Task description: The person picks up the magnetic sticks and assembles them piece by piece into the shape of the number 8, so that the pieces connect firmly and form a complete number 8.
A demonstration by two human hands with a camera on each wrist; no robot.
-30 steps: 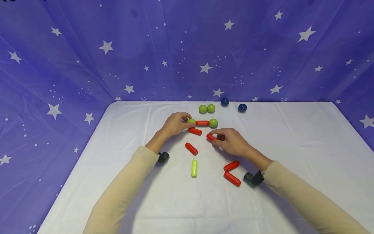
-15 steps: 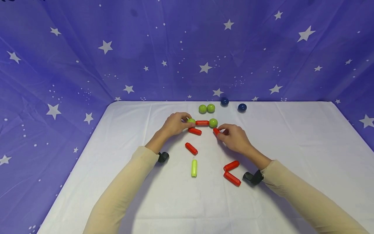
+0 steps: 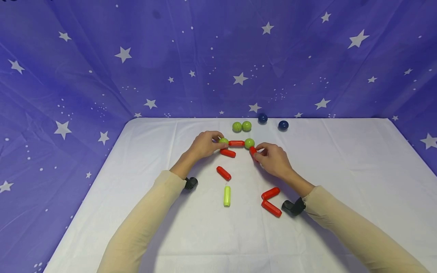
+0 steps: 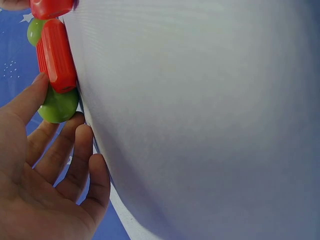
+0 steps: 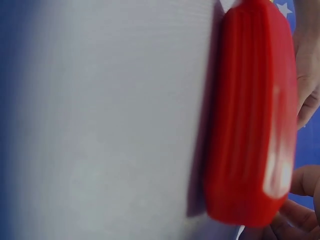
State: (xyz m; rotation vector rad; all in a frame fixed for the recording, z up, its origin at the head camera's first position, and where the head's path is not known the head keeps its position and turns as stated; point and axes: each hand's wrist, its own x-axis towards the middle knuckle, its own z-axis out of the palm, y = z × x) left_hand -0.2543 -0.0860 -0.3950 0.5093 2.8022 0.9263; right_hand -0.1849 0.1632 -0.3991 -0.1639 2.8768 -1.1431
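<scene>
In the head view my left hand (image 3: 206, 145) pinches a green ball (image 3: 223, 140) between thumb and fingers. A red stick (image 3: 236, 143) joins that ball to another green ball (image 3: 249, 143) on its right. My right hand (image 3: 274, 161) grips a second red stick (image 3: 253, 151) by thumb and fingers, its far end against the right green ball. Whether it is attached there I cannot tell. Just below the left ball lies a loose red stick (image 3: 228, 153). The left wrist view shows the held green ball (image 4: 58, 106) under my thumb, the fingers spread around it.
Two green balls (image 3: 241, 126) and two blue balls, one (image 3: 283, 126) further right, rest at the table's back edge. Nearer lie a red stick (image 3: 223, 173), a yellow-green stick (image 3: 227, 196) and two red sticks (image 3: 271, 208) by my right wrist. A starry purple curtain (image 3: 205, 57) hangs behind.
My right hand has moved slightly back and to the right, bringing its red stick up to the right green ball. The left hand has kept still on its ball.
</scene>
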